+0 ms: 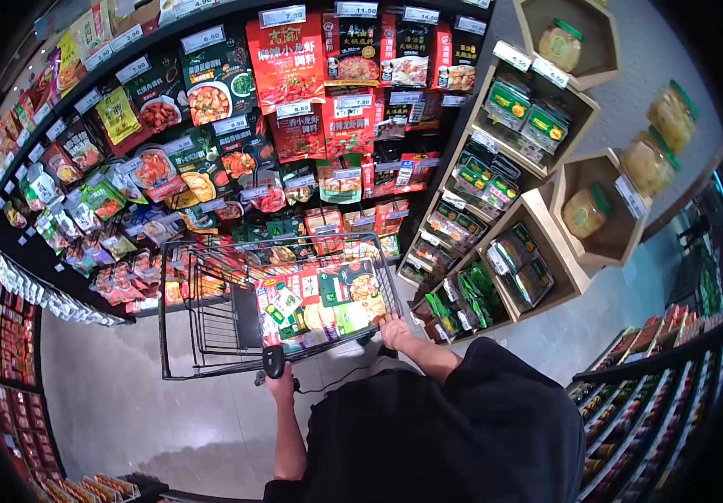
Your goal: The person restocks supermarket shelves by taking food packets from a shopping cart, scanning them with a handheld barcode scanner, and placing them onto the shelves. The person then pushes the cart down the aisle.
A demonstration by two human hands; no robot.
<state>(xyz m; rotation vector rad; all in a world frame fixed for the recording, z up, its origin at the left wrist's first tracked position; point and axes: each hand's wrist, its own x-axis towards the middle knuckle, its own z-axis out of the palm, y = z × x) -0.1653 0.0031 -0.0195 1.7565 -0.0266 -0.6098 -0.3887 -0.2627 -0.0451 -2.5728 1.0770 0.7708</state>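
Observation:
A black wire shopping cart [210,369] stands in front of me, with several colourful seasoning packets [328,298] lying at its right end. My left hand [281,384] is closed around a black rounded handle [273,360] at the near side of the cart, and its fingers are partly hidden. Over at the cart's near right corner, my right hand [394,331] has its fingers stretched out. They lie at the edge of the packets, and whether they touch the packets or only the rim I cannot tell. A thin dark cable [336,385] runs from near my left hand toward my body.
Beyond the cart rises a dark shelf wall hung with seasoning pouches [286,59] and price tags. Wooden display boxes [583,272] with packets and green-lidded jars [588,211] stand to the right. More stocked shelves [1,335] curve along the left, above grey floor [143,394].

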